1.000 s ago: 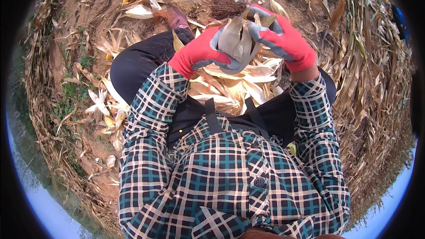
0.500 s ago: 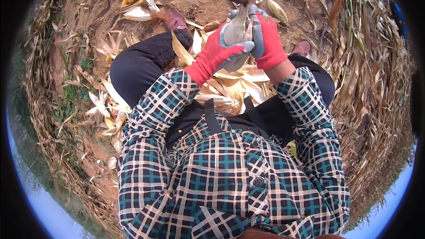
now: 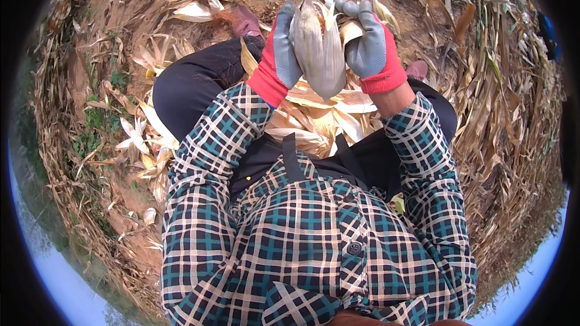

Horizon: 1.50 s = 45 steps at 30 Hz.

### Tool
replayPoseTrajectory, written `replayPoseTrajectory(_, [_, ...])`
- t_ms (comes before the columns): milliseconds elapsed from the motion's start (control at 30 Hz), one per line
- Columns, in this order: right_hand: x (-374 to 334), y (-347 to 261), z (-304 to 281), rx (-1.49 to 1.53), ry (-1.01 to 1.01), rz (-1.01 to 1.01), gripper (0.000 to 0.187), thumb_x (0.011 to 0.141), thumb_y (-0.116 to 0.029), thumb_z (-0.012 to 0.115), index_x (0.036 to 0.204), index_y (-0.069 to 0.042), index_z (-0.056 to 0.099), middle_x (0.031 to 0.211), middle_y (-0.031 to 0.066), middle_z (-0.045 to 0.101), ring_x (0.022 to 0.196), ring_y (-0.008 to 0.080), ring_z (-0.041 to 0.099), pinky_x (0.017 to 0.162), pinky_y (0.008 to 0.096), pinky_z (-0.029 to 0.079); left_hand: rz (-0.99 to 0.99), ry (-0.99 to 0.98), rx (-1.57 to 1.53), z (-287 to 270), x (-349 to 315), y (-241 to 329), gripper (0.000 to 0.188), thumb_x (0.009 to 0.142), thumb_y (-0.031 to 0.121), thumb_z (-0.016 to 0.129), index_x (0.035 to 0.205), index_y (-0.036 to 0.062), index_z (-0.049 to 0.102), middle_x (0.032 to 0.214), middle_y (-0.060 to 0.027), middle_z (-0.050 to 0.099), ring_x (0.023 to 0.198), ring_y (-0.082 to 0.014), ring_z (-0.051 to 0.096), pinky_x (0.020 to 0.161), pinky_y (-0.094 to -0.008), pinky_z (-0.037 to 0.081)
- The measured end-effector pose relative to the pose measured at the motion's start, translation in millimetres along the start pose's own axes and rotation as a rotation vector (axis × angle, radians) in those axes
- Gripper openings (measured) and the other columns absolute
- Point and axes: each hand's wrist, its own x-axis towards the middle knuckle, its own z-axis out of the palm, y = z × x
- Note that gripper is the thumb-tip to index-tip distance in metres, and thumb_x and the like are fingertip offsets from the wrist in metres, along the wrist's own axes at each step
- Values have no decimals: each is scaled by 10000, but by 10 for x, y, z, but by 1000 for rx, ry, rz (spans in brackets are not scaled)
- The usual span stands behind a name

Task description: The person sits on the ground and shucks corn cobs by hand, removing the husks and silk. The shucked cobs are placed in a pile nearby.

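Well, from my head view, the husk-covered corn ear [image 3: 323, 57] sat between my palms, narrow tip far, above loose husks [image 3: 320, 122]. My left hand [image 3: 281, 45], half open, lay against its left side; my right hand [image 3: 368, 48] curled partway beside a husk flap [image 3: 350, 32] on the right. How firmly either gripped, I couldn't tell. A hard one-sided tug with slack support, I judged, could have dropped the ear.

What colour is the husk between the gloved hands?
Husk: pale greyish beige with fine lengthwise streaks; best seen in the head view.
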Motion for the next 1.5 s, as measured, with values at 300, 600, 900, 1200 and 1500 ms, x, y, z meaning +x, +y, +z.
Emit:
replayPoseTrajectory(300, [31,82,-60,250,322,322,339,996,-184,306,1109,57,517,1035,139,597,828,213,603,789,295,524,26,-88,85,-66,-98,-267,759,905,615,407,1323,-18,397,1250,-142,533,1124,-227,538,1008,-359,405])
replayPoseTrajectory(600, [246,-277,-442,740,10,318,343,1008,-206,318,1160,48,492,1058,128,604,836,174,601,767,281,525,-148,-207,-123,13,-74,-473,668,892,603,460,1343,110,430,1303,-72,513,1166,-163,513,1018,-333,402])
replayPoseTrajectory(900, [164,-149,-52,-151,106,198,515,944,-457,490,1113,20,585,951,76,630,876,145,584,804,283,477,-164,-70,371,117,-232,-86,505,835,375,687,1162,15,552,961,-43,628,842,-121,623,734,-263,514])
replayPoseTrajectory(1200, [60,-136,234,-663,78,125,573,754,-349,757,1120,45,558,992,77,613,894,116,558,786,263,461,101,97,725,-227,15,-182,494,725,224,757,1111,-11,558,998,-96,639,867,-154,616,778,-289,501])
replayPoseTrajectory(1500, [103,-14,165,-489,190,54,257,890,-212,622,1024,4,586,898,13,606,801,71,530,703,226,440,84,67,524,-87,-55,-186,527,771,251,763,1167,-15,538,1057,-80,625,939,-139,599,833,-271,486])
